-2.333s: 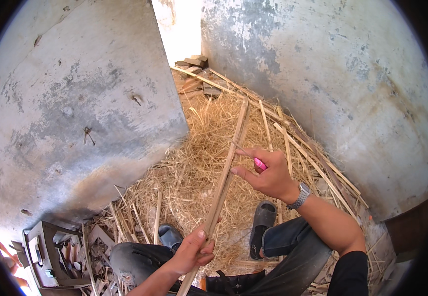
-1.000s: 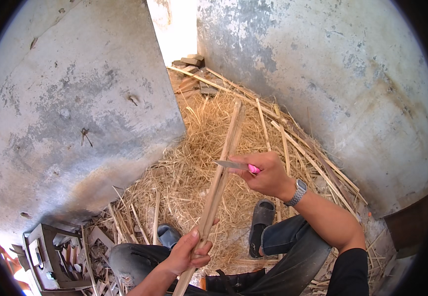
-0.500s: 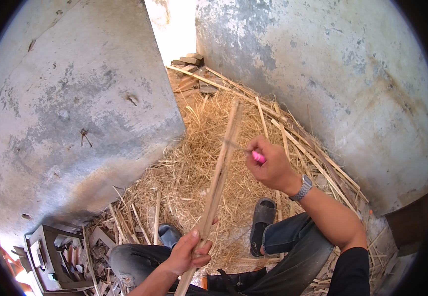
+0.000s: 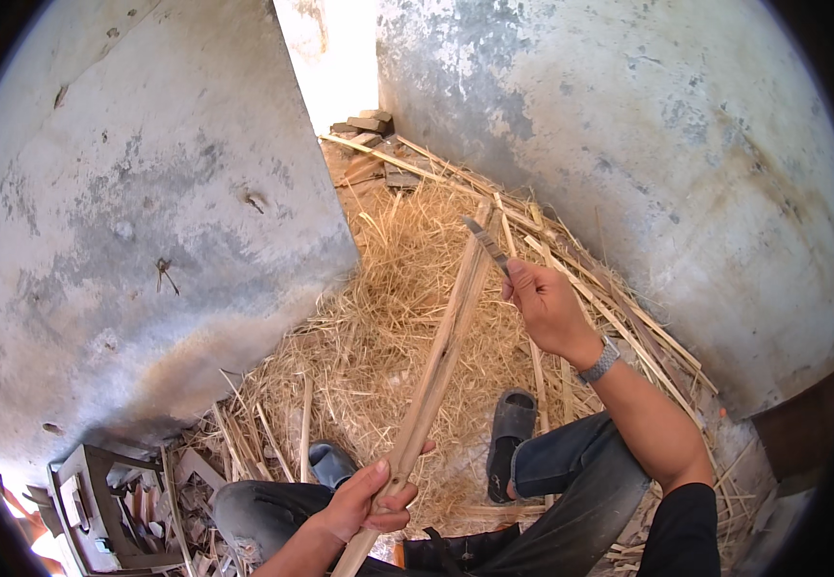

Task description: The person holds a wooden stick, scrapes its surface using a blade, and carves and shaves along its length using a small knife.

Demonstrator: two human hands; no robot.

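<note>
My left hand [image 4: 364, 505] grips the lower end of a long pale bamboo strip [image 4: 436, 361] that slants up and away from me. My right hand [image 4: 547, 308] holds a knife [image 4: 487, 245] with its blade laid against the strip's far end. A metal watch sits on my right wrist. I sit with my knees bent, in dark jeans and grey sandals [image 4: 511, 428].
Straw-like shavings [image 4: 388, 317] cover the ground between two weathered concrete walls [image 4: 128, 240]. Long bamboo sticks [image 4: 619, 298] lie along the right wall. A small wooden crate [image 4: 99, 514] with scraps stands at the lower left. Bricks [image 4: 369, 123] lie by the bright gap at the back.
My right hand has slid the knife up along the strip toward its far end. The left hand has kept its grip low on the strip.
</note>
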